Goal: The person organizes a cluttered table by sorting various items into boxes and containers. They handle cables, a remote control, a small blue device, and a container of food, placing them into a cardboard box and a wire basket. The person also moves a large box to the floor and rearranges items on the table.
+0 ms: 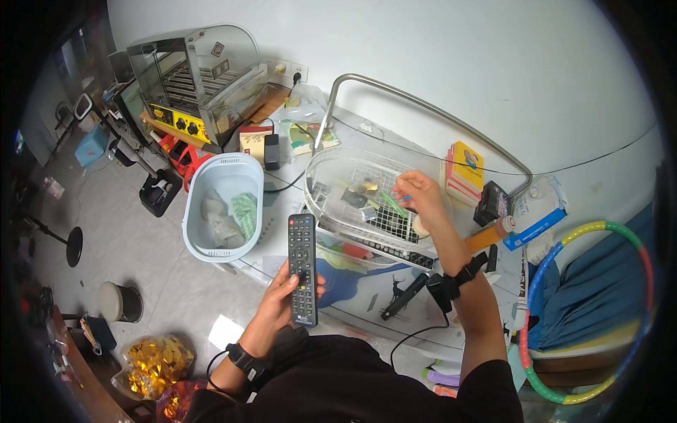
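My left hand (pixel 279 297) grips a black remote control (pixel 302 254) upright, thumb over its lower buttons. My right hand (pixel 424 196) hovers above an oval clear plastic container (pixel 313 186), its fingers curled together; whether something small sits between them cannot be made out. Inside or under that container shows a white wire grid (pixel 398 224). Small items lie there: a green stick-like piece (pixel 392 205), a dark flat piece (pixel 354 198) and a yellowish scrap (pixel 370 186). A round beige thing (pixel 420 226) is partly hidden by my right wrist.
Left of the container stands a pale blue plastic basket (pixel 192 222) holding cloths. Behind it is a glass roller grill (pixel 203 90). A bent metal tube (pixel 423 108) arches along the wall. Books (pixel 466 168), an orange-filled bottle (pixel 484 236) and a coloured hoop (pixel 529 285) are right.
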Demonstrator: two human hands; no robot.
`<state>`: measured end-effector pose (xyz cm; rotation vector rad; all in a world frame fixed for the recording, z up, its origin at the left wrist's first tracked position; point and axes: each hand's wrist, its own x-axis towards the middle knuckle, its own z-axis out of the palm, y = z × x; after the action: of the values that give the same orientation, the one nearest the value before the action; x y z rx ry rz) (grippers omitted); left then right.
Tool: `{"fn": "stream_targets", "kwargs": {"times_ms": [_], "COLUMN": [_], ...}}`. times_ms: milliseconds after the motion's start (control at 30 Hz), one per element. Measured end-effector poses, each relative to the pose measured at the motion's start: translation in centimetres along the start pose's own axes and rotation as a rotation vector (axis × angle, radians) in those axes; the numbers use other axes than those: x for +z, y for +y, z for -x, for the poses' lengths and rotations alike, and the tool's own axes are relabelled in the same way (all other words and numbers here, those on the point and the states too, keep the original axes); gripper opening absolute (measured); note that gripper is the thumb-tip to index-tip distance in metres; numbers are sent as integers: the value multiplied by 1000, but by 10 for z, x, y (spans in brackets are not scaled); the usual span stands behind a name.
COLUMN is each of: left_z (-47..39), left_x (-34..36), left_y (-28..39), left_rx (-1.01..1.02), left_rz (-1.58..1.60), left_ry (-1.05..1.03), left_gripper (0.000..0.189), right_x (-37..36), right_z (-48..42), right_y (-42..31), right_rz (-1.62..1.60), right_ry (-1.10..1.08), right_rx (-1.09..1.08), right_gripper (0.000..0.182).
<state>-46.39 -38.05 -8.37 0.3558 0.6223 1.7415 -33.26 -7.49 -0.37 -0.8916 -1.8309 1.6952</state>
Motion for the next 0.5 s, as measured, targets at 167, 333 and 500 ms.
{"fn": "stream_targets", "kwargs": {"times_ms": [167, 333, 500], "left_z": [6, 9, 12], "left_x": [-8, -9, -11], "left_y": [-1, -3, 0], "left_rx": [9, 5, 40], "left_rz": [-15, -3, 13], "left_ry": [-4, 19, 30], "left_gripper": [59, 59, 55], "right_x": [-6, 22, 13], "right_z": [-15, -27, -56], "right_y": [23, 24, 52], "right_rz": [426, 1068, 1004], "right_ry": [-2, -128, -56], "right_rx": [-184, -677, -726], "right_gripper": [16, 25, 24]}}
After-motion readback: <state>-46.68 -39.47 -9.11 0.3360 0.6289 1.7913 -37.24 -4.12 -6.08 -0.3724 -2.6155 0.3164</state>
